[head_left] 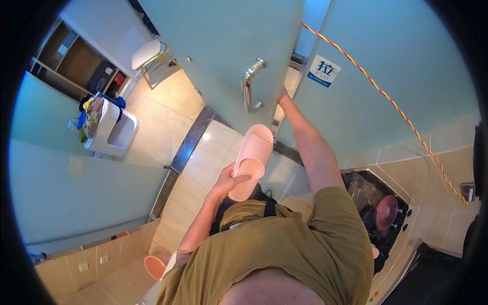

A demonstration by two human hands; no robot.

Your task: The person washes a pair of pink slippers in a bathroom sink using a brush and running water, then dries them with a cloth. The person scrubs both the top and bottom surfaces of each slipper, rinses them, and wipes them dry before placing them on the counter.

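Note:
In front of my body, my left hand grips a pink slipper by its heel end, with the thumb on the dotted insole. Its toe points away from me, toward the door. My right arm stretches forward to the edge of a frosted glass door that stands ajar. Only a part of my right hand shows at that edge; the door hides its fingers. A curved metal handle is fixed on the door, left of the right hand and beyond the slipper.
A red-and-yellow twisted cord runs across the right glass panel. At the right, a pink basin lies on a black surface. A pink bucket stands lower left. Beyond the glass are a white tub with cloths beside it, a chair and shelves.

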